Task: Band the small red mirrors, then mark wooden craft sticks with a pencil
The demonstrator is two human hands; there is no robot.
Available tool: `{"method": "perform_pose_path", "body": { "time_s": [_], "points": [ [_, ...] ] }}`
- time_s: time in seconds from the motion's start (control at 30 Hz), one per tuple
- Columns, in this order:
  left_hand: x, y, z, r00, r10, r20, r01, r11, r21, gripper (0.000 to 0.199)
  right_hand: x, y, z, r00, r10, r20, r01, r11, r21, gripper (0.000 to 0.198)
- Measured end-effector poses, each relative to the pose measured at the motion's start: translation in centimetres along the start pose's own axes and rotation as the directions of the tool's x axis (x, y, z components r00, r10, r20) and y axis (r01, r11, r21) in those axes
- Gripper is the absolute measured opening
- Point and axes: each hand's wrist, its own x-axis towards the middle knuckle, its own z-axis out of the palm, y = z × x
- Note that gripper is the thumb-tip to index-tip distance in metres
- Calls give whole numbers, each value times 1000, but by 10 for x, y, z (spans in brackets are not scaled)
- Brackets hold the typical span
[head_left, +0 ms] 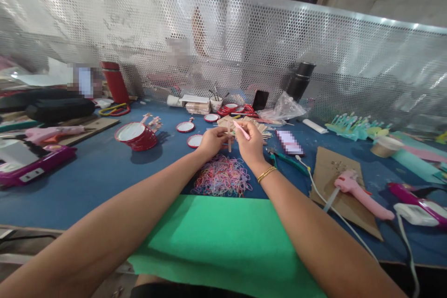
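Observation:
My left hand point(213, 143) is closed in a pinch on a flat, pale wooden craft stick point(229, 142), which stands roughly upright between my two hands. My right hand point(252, 145) is closed round a slim pink pen-like tool point(241, 130), its fingertips close to the stick. I cannot make out the tool's tip. Just below both hands lies a loose heap of small coloured rubber bands point(222, 178). More wooden sticks point(260, 126) are piled behind my hands, partly hidden by them. A round red-rimmed piece point(194, 141) lies beside my left hand.
A stack of red-rimmed rounds point(136, 137) stands left. Right are green-handled pliers point(289, 162), a phone point(289, 142) with a white cable, and a pink glue gun point(363, 195) on cardboard point(321, 167). Green cloth point(223, 237) covers the near edge. A perforated metal screen point(223, 42) closes off the back.

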Motion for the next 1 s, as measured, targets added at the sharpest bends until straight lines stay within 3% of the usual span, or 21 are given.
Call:
{"method": "perform_pose_path", "body": {
  "time_s": [0.23,0.4,0.67,0.9,1.0],
  "points": [
    [0,2,-1,1000,24,19,-24,1000,-11,30,0,-3,-1,1000,-6,-30,6,1000,13,15],
    [0,1,-3,999,25,23,-26,1000,12,32,-1,-5,0,996,53,-76,-50,998,44,12],
    [-3,4,-1,1000,14,28,-13,1000,-4,34,-4,-8,2,1000,5,23,-6,1000,14,17],
    [-1,3,-2,1000,2,-6,-2,999,42,31,-3,-3,-2,998,35,-57,-36,999,-16,19],
    [-3,3,-2,1000,4,0,-4,998,58,28,-3,-4,-1,999,40,-30,-39,999,19,19]
  ]
}}
